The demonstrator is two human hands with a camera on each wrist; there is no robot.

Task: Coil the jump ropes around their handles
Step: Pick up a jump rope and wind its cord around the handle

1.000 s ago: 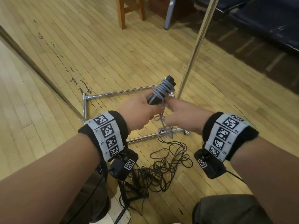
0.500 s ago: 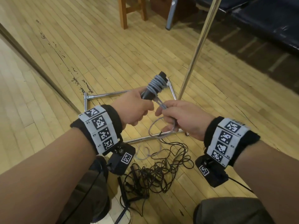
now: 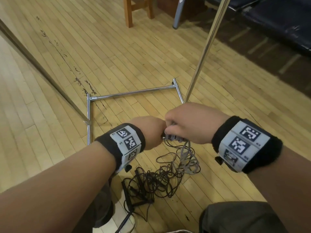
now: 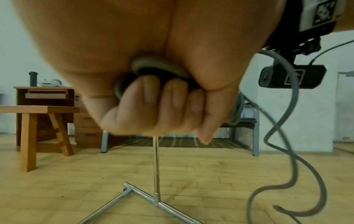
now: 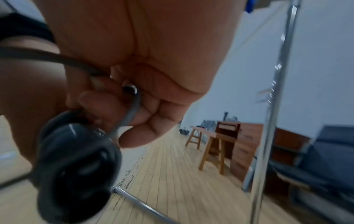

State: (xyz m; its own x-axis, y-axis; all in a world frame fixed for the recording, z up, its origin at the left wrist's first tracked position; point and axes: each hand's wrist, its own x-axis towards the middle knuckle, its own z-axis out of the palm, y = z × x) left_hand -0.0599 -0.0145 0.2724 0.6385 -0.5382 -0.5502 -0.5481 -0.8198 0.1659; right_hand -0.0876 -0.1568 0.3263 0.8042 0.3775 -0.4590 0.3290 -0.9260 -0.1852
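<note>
Left hand (image 3: pixel 148 132) clenched round the handle (image 5: pixel 76 160), grey rope (image 4: pixel 159 66) turns under its fingers. Handle's long axis ran roughly left-right, across into the right hand (image 3: pixel 190 121), touching it. Right hand pinched the loose rope; slack hung just below it to the tangle (image 3: pixel 158 180) on the floor (image 3: pixel 117 56).

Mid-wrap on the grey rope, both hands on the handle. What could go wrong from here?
1. The loose grey rope hangs into the black rope tangle on the floor; further pulling may drag black strands along or knot them.
2. The left hand and right hand crowd the handle, hiding the coils from the head view, so turns may overlap or slip off unnoticed.
</note>
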